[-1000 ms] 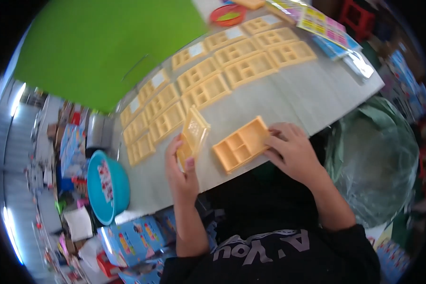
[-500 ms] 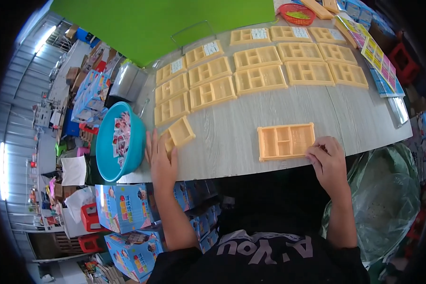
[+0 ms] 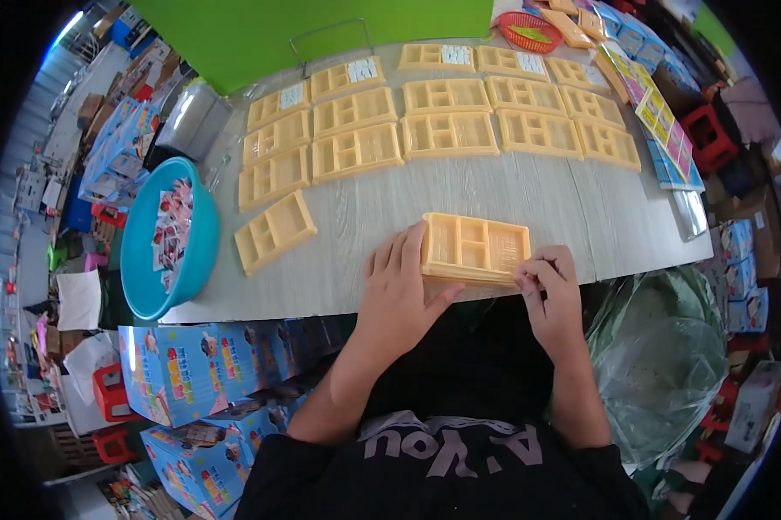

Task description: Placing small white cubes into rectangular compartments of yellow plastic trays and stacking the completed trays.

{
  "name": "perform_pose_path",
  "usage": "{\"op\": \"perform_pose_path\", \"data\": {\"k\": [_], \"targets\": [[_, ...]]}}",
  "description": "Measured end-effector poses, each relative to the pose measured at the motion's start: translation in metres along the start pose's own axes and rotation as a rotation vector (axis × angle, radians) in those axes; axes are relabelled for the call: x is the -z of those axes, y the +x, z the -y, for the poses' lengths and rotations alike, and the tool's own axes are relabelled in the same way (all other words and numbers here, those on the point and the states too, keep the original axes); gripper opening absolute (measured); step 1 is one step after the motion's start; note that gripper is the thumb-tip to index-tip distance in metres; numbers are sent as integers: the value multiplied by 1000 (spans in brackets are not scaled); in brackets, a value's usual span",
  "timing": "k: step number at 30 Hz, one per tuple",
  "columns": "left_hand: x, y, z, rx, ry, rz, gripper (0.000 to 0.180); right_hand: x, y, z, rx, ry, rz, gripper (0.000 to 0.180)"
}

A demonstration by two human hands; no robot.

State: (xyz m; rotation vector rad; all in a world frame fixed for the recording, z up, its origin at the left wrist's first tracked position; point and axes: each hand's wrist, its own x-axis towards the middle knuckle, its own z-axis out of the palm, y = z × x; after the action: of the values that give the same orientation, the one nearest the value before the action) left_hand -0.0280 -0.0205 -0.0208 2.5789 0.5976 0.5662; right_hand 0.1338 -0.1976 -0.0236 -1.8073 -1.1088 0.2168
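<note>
In front of me, at the table's near edge, is a pale yellow plastic compartment tray [image 3: 475,246], its divided side facing up; its thick near edge looks layered, and I cannot tell whether it is several stacked. My left hand [image 3: 397,290] grips the left end, fingers along the side and thumb under the near edge. At the near right corner my right hand [image 3: 550,293] pinches the rim with bent fingers. Another such tray [image 3: 275,232] lies slanted to the left, apart from both hands.
Rows of similar trays [image 3: 449,132] fill the far part of the table [image 3: 356,212]; the farthest hold white pieces. A turquoise basin [image 3: 201,251] of small packets stands left, a red basket [image 3: 529,33] far right. Blue boxes [image 3: 187,368] and a clear-and-green plastic bag [image 3: 659,373] flank me below.
My left hand has left the slanted tray and moved right to the tray in front of me. My right hand stays at its right corner. The whole view has shifted slightly.
</note>
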Motion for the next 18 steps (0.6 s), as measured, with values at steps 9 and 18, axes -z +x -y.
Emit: {"op": "perform_pose_path", "data": {"k": [9,18], "targets": [[2,-8,0,-104,41,-72,45,13,46,36,202,-170,-118,8],[-1,-10,5,-183,-55,-90,22,-71,138,41,509,-345,311,10]]}}
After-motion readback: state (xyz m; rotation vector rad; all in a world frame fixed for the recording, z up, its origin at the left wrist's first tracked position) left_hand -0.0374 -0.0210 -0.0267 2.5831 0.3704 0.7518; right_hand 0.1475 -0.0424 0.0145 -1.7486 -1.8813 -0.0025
